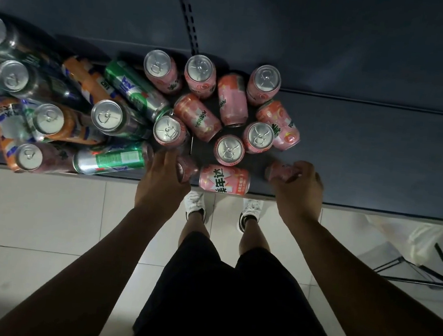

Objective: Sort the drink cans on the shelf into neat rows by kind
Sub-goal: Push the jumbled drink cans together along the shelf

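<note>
The pink Mirinda cans point(197, 116) sit bunched in the middle of the dark shelf point(383, 159), about six upright and several on their sides, with no rows yet. I have one in each hand near the front edge. My left hand point(165, 173) has its fingers curled round a pink can on its side point(188, 169), mostly hidden under the palm. My right hand point(300, 186) is wrapped over another pink can point(277, 170) with only its end showing; I cannot tell whether it lies flat or is tipped up.

To do this step well, I would stand both cans on their bases on the bare shelf to the right. There is room there to start a straight line rather than squeezing into the bunch. The left lift needs care: an upright can point(167, 132) stands just beyond my fingertips and would topple easily. The lying can point(224, 182) between my hands rests near the front edge and could roll off if nudged.

To the left, a mixed heap point(129, 88) of green, orange and dark cans touches the pink ones. Below the shelf are pale floor tiles point(42, 210), white shoes point(195, 201) and a black tripod point(430, 271).
</note>
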